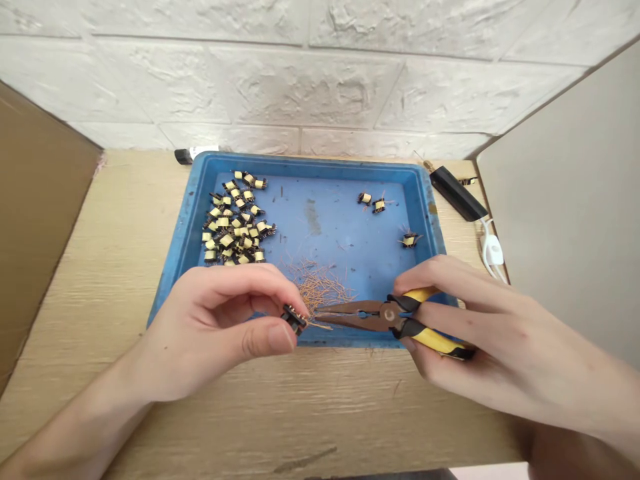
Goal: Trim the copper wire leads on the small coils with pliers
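Observation:
Between the thumb and fingers of my left hand point(215, 327) is a small black transformer point(294, 320), its row of pins facing right. Thin copper wire ends stick out from it toward the pliers. My right hand point(480, 333) grips long-nose pliers point(365, 315) by their yellow and black handles. The jaws point left, slightly parted, with their tips close to the wire ends; whether they touch a wire I cannot tell. Under the tips, a heap of cut copper wires point(320, 287) lies in the blue tray point(310, 163).
Many yellow-wrapped transformers point(235, 223) are piled at the tray's left; three others, one a transformer with loose wires point(410, 239), lie at its right. A black tool with a thin metal tip point(457, 193) and a white cord switch point(494, 252) are right of the tray. Behind stands a white brick-patterned wall point(320, 80).

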Demonstrator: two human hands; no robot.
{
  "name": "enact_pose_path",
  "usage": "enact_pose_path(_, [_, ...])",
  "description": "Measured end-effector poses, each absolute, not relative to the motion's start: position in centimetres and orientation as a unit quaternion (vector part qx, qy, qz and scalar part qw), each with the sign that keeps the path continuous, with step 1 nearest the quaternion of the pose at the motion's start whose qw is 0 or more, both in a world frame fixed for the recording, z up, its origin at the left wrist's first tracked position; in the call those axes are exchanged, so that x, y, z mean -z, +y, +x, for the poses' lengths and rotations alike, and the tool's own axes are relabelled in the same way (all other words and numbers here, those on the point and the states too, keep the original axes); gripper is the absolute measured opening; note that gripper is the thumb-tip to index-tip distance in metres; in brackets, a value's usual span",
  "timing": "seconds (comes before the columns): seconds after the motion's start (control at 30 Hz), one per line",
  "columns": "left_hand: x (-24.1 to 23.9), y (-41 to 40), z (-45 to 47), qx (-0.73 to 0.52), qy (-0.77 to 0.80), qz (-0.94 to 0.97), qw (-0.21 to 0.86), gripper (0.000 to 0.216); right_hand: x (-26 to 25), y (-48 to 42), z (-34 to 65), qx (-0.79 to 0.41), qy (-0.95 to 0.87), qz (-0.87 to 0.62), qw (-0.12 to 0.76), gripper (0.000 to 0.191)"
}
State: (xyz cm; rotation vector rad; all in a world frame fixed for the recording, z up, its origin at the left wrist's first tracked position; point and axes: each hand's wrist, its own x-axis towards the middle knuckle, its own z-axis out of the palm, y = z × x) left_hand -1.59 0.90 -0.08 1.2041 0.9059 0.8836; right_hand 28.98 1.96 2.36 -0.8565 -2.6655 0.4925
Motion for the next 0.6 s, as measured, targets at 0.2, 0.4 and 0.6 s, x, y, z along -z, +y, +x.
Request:
enact_pose_path(0.2, [0.15, 0.76, -1.55, -0.392, 0.41, 0.546, 0.616, 0.029, -2.51, 1.62, 28.63, -0.172, -0.926, -0.297, 0.156, 0.025])
enact_pose_path(0.4, [0.03, 0.86, -1.37, -0.394, 0.419, 0.547, 0.608, 0.03, -2.49, 1.82, 28.35, -0.167, -0.926, -0.301, 0.158, 0.021])
enact_pose_path(0.6, [-0.06, 0.77, -1.38, -0.398, 0.429, 0.549, 0.597, 0.025, -2.72, 1.85, 28.4, -0.171, -0.924, -0.299, 0.165, 0.017])
